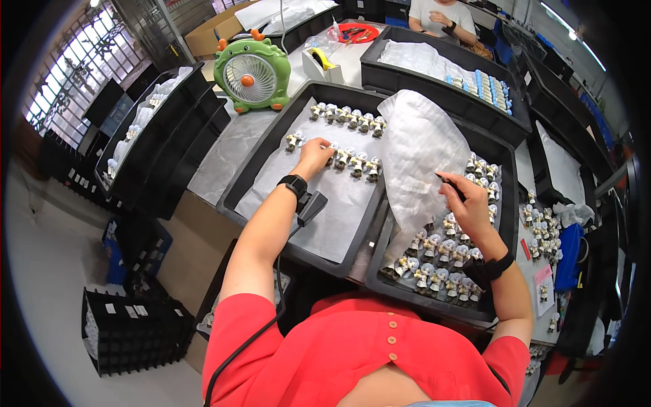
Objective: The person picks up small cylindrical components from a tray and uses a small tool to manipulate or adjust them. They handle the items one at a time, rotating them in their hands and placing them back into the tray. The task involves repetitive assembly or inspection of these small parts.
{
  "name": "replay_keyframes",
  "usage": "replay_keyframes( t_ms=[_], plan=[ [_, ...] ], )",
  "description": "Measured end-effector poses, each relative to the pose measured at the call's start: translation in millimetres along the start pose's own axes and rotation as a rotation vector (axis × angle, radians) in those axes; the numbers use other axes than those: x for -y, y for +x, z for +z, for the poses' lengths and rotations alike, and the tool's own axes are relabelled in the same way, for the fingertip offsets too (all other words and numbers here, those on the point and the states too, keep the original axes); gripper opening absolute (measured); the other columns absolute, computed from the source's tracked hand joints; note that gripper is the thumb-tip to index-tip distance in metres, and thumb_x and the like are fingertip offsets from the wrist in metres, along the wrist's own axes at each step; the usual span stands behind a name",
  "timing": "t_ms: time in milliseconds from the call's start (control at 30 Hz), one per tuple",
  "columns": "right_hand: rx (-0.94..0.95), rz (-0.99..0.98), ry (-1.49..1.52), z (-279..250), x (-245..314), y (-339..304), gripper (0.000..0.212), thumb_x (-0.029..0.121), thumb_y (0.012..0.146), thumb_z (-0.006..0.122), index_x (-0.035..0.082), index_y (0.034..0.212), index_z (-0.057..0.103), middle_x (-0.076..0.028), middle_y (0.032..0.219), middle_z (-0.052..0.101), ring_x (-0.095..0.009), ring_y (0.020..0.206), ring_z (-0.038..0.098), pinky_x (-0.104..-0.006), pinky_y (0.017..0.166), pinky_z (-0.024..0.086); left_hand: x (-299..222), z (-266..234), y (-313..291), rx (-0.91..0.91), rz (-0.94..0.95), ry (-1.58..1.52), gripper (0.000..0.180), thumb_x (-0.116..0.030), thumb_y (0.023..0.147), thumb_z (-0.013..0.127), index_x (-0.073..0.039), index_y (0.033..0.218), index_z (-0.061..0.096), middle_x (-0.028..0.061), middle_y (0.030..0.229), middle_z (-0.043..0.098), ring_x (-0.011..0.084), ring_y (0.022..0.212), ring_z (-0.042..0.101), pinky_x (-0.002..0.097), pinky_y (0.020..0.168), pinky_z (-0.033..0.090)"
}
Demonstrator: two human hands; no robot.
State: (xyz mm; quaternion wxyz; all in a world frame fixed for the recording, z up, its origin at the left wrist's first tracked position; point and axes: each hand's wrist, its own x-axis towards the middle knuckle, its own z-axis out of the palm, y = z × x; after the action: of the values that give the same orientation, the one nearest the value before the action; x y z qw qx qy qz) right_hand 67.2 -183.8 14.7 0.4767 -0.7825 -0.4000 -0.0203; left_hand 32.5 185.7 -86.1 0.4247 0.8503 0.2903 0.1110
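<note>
My left hand (316, 156) reaches over the left black tray (234, 186), its fingers closed on a small figurine (331, 156) at the left end of the nearer row. Another figurine (294, 140) stands just left of that hand, and a farther row lies beyond. Over the right black tray (380, 275), my right hand (469, 203) grips a slim dark pen-like tool (450, 185); its exact kind is unclear. Beside the tool, a white liner sheet (424, 146) is folded up across the tray's far left part. Several rows of similar figurines (444, 252) show below and right of it.
A green animal-shaped fan (252, 73) and a tape dispenser (323, 66) stand behind the left tray. Farther back are a black tray (441, 83) and a red dish of tools (355, 32). More figurines (542, 234) crowd the right side. A person (444, 17) sits opposite.
</note>
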Motion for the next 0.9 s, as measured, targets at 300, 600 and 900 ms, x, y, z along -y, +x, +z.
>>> replay_keyframes(
  t_ms=[300, 600, 900],
  plan=[
    [-0.093, -0.040, -0.050, -49.0, 35.8, -1.1, 0.022, 0.004, 0.087, 0.058, 0.003, 0.108, 0.064, -0.003, 0.075, 0.066, -0.003, 0.056, 0.052, -0.0186, 0.052, 0.041, 12.7, 11.0, 7.4, -0.061, 0.143, 0.041, 0.038, -0.024, 0.071, 0.072, -0.002, 0.102, 0.065, 0.0169, 0.091, 0.068, 0.0278, 0.084, 0.066, 0.0348, 0.077, 0.051],
    [-0.523, 0.301, -0.215, -148.7, -29.2, -61.0, 0.023, 0.016, 0.091, 0.055, 0.002, 0.108, 0.063, -0.002, 0.075, 0.066, -0.004, 0.055, 0.052, -0.0192, 0.050, 0.040, 26.8, 5.2, 13.5, -0.122, 0.149, 0.085, 0.035, -0.023, 0.072, 0.069, -0.003, 0.101, 0.064, 0.0120, 0.079, 0.066, 0.0214, 0.069, 0.064, 0.0334, 0.065, 0.050],
    [-0.228, 0.617, -0.541, -152.7, -144.2, -154.5, 0.029, 0.019, 0.083, 0.059, 0.000, 0.103, 0.064, -0.018, 0.081, 0.067, -0.029, 0.073, 0.066, -0.0349, 0.068, 0.051, 35.1, -1.0, 26.3, -0.062, 0.111, 0.042, 0.044, -0.020, 0.077, 0.071, -0.002, 0.115, 0.057, 0.0046, 0.089, 0.061, 0.0078, 0.067, 0.054, 0.0218, 0.052, 0.041]
  ],
)
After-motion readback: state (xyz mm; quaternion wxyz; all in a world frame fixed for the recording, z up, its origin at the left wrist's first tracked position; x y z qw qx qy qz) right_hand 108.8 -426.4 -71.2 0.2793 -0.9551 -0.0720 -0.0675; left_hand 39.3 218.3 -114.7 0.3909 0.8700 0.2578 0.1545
